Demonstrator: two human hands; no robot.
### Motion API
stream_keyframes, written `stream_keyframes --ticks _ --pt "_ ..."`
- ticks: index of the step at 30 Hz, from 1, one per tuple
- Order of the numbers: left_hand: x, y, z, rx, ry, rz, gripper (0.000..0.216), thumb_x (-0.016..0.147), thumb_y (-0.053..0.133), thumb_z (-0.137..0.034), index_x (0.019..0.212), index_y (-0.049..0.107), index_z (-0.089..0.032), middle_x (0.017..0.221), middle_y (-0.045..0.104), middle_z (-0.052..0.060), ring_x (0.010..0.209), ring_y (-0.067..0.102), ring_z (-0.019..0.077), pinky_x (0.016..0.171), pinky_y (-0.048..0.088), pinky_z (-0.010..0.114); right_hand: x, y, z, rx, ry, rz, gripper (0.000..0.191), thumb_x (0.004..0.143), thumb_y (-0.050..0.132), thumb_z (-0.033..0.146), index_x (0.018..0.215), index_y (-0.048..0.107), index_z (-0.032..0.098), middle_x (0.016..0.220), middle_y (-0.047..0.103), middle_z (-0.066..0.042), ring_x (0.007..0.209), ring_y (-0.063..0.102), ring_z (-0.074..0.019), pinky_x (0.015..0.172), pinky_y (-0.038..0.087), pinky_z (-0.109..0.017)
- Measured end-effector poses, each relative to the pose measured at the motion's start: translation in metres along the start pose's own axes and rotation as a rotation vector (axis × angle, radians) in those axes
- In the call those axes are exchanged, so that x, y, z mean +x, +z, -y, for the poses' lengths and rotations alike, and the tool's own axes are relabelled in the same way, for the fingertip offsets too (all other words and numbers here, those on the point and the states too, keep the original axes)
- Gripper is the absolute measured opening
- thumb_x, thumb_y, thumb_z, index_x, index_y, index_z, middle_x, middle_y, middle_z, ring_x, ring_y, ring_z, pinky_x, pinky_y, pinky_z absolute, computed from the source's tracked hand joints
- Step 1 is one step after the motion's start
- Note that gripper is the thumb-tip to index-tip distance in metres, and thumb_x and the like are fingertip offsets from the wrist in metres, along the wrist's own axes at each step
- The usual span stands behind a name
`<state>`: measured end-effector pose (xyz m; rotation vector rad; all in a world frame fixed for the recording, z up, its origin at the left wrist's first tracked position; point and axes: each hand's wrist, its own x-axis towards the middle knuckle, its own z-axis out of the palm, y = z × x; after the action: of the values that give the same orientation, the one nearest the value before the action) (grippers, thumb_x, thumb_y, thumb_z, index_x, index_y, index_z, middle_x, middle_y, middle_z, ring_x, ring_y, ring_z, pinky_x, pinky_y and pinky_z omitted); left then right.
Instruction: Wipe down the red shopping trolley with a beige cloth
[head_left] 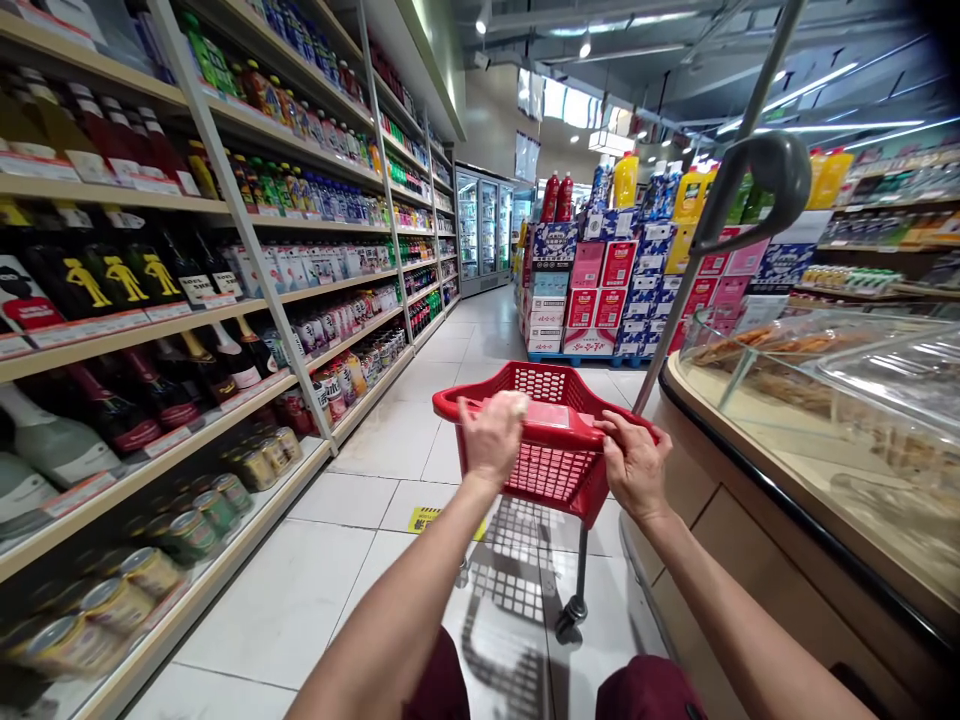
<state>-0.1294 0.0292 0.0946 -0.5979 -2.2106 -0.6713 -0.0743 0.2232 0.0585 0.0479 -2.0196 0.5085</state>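
Observation:
A small red plastic shopping cart (551, 470) with perforated sides stands in front of me on grey legs with casters. My left hand (491, 435) is closed over the left part of its rear rim, which serves as the handle; a pale patch by the thumb is too blurred to make out. On the right end of that same rim, my right hand (634, 455) has its fingers curled over the edge. A pale label (544, 414) lies on the handle between both hands. The little I see of the basket's inside shows its far wall.
Drink shelves (247, 220) line the left side. Stacked cartons (600, 290) with bottles on top stand ahead to the right. A curved food counter (694, 415) is close on my right, beside a slanted pole with a grey hook (784, 185). Tiled floor (469, 345) runs toward glass-door coolers (487, 225).

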Motion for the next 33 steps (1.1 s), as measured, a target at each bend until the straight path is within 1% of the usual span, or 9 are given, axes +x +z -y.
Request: stream_keyframes --ticks 3,4,9,13,15,20,26,31,33 --pt "-0.003 0.006 -0.015 -0.032 0.225 0.07 0.027 0.087 0.04 -0.032 0.113 0.05 -0.032 0.114 0.06 -0.002 0.106 0.054 0.0155 0.108 0.0 0.049 0.001 -0.001 -0.001 -0.002 -0.018 0.02 0.03 0.08 0.038 0.027 0.104 0.054 0.021 0.094 0.067 -0.003 0.086 0.056 -0.0182 0.094 0.021 -0.042" --pt "-0.002 0.005 -0.013 -0.023 0.208 0.069 0.027 0.087 0.04 -0.032 0.112 0.051 -0.032 0.114 0.061 -0.001 0.105 0.055 0.0157 0.108 0.001 0.049 0.001 -0.002 -0.002 0.0 -0.022 0.028 0.03 0.08 0.038 0.027 0.104 0.054 0.021 0.095 0.067 -0.003 0.087 0.056 -0.0181 0.094 0.021 -0.042" --pt "0.005 -0.005 0.004 0.035 -0.148 -0.029 0.025 0.087 0.039 -0.03 0.108 0.054 -0.028 0.11 0.062 0.001 0.101 0.057 0.0175 0.107 0.003 0.053 0.002 -0.003 -0.002 0.028 0.003 0.047 0.031 0.08 0.036 0.026 0.105 0.054 0.023 0.095 0.067 -0.002 0.087 0.056 -0.0179 0.094 0.021 -0.042" --pt "0.0 0.007 -0.024 -0.045 0.2 0.082 0.027 0.088 0.037 -0.032 0.111 0.052 -0.032 0.113 0.061 -0.002 0.105 0.054 0.0161 0.109 -0.001 0.05 0.001 -0.001 -0.002 0.02 -0.005 0.047 0.031 0.08 0.036 0.026 0.105 0.054 0.023 0.098 0.066 -0.003 0.089 0.056 -0.0182 0.094 0.021 -0.042" --pt "0.0 0.008 -0.028 -0.063 0.258 0.103 0.027 0.088 0.037 -0.033 0.111 0.052 -0.032 0.113 0.061 -0.003 0.105 0.054 0.0156 0.109 -0.002 0.049 0.0 -0.001 -0.003 0.01 -0.021 0.047 0.03 0.08 0.036 0.026 0.103 0.055 0.022 0.101 0.065 -0.003 0.09 0.056 -0.0181 0.094 0.021 -0.042" --pt "0.006 -0.002 -0.006 -0.001 -0.117 -0.014 0.025 0.087 0.039 -0.03 0.108 0.053 -0.028 0.111 0.062 0.0 0.1 0.057 0.0169 0.107 0.001 0.053 0.001 -0.002 -0.002 0.015 -0.018 0.048 0.03 0.08 0.036 0.025 0.104 0.055 0.023 0.098 0.066 -0.002 0.089 0.056 -0.0175 0.094 0.02 -0.041" --pt "0.001 0.006 -0.022 -0.051 0.221 0.092 0.026 0.088 0.039 -0.033 0.11 0.052 -0.031 0.115 0.06 -0.002 0.105 0.055 0.0151 0.108 -0.001 0.049 -0.001 0.0 -0.003 -0.023 -0.073 0.034 0.029 0.079 0.038 0.024 0.103 0.055 0.022 0.097 0.066 -0.002 0.09 0.056 -0.0179 0.094 0.021 -0.041" --pt "0.005 -0.003 0.003 -0.006 -0.096 -0.044 0.023 0.087 0.04 -0.031 0.106 0.054 -0.028 0.108 0.063 0.0 0.097 0.058 0.0159 0.107 0.002 0.052 0.0 -0.002 -0.005 -0.107 -0.186 0.057 0.026 0.08 0.042 0.025 0.099 0.06 0.024 0.098 0.067 0.0 0.096 0.054 -0.0191 0.096 0.019 -0.043" --pt "0.003 -0.001 0.0 -0.018 -0.032 -0.038 0.023 0.087 0.04 -0.031 0.106 0.054 -0.028 0.109 0.063 -0.001 0.099 0.057 0.0159 0.107 0.0 0.052 0.001 -0.002 -0.001 -0.152 -0.173 0.053 0.025 0.081 0.042 0.027 0.097 0.061 0.023 0.098 0.067 0.0 0.097 0.054 -0.0198 0.096 0.018 -0.043"
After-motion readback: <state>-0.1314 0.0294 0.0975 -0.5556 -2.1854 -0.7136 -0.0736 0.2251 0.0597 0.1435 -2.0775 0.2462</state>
